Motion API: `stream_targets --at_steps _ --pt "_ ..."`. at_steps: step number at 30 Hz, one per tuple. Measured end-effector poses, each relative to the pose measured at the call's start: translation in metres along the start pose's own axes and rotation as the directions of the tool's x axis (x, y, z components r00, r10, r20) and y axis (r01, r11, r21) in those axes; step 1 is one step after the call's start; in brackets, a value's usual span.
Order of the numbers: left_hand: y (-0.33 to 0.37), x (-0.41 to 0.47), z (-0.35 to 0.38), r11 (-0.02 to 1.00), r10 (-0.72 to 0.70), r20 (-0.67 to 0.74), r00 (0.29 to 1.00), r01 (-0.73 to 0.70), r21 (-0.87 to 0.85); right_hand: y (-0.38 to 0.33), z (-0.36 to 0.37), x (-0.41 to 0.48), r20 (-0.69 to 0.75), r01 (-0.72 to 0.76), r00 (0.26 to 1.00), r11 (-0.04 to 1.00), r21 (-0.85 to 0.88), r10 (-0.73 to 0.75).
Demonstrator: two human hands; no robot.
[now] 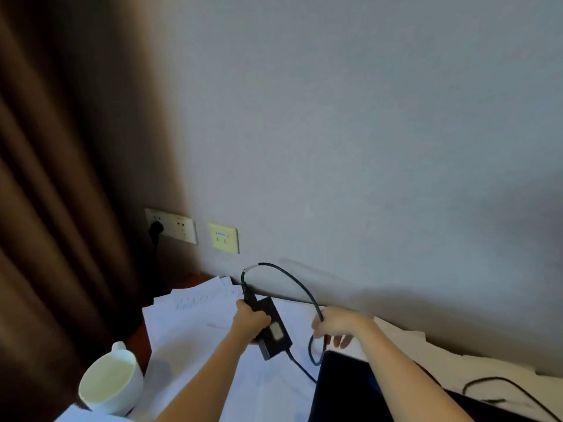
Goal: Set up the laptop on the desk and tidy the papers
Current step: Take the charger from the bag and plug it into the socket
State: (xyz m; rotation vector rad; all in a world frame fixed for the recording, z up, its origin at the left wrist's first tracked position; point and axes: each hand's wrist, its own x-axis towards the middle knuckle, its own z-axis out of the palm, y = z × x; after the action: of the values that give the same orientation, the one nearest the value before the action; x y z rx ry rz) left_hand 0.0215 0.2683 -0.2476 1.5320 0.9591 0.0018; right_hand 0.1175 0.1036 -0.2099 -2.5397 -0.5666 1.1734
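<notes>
While the brown curtain (45, 178) fills the left of the frame, a white mug (111, 379) stands at the lower left on the desk (137, 344), just beside the papers (189, 324). Above it, left of centre, a socket plate (179, 229) on the wall (365, 132) has a black plug (157, 228) in its left outlet, and a yellow plate (224, 238) sits just to its right. The papers lie loosely spread over the desk from the wall's foot down to the bottom edge.

Over them, at lower centre, my left hand (251, 322) grips the black brick (274, 327), fingers wrapped round its upper end, and holds it tilted. From the brick's top the cable (292, 280) arches up and right, then drops into my right hand (338, 325), whose curled fingers pinch it; below that hand it loops back to the brick's lower end.

The laptop (344, 391) lies dark at the bottom, right of centre, under my right forearm. A second cable (502, 380) curls at the lower right over more sheets.
</notes>
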Motion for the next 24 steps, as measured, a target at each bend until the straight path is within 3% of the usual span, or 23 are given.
stream_targets --at_steps 3,6,9,12,15,22,24 --pt "-0.011 0.019 -0.007 0.996 -0.077 -0.013 0.997 0.077 -0.033 -0.021 0.003 0.009 -0.009 -0.036 0.999 0.992 0.124 0.037" --pt "-0.02 0.034 -0.015 0.989 -0.13 -0.059 0.99 0.125 -0.077 -0.041 -0.004 0.017 -0.187 0.084 0.982 0.933 0.35 -0.019" --pt "-0.027 0.04 -0.022 0.985 -0.166 -0.088 0.982 0.16 -0.07 -0.061 -0.013 0.021 -0.308 0.297 0.94 0.798 0.524 -0.148" --pt "-0.034 0.041 -0.026 0.978 -0.2 -0.072 0.977 0.194 -0.08 -0.077 -0.01 0.021 -0.352 0.407 0.91 0.644 0.648 -0.22" --pt "-0.04 0.042 -0.027 0.968 -0.243 -0.057 0.968 0.238 -0.084 -0.089 -0.006 0.019 -0.413 0.468 0.881 0.567 0.678 -0.232" --pt "-0.042 0.043 -0.036 0.965 -0.26 -0.025 0.965 0.26 0.024 -0.1 0.0 0.019 -0.435 0.473 0.875 0.565 0.676 -0.212" --pt "-0.036 0.038 -0.039 0.95 -0.186 -0.055 0.981 0.194 0.243 -0.104 0.002 0.017 -0.421 0.456 0.885 0.551 0.699 -0.198"
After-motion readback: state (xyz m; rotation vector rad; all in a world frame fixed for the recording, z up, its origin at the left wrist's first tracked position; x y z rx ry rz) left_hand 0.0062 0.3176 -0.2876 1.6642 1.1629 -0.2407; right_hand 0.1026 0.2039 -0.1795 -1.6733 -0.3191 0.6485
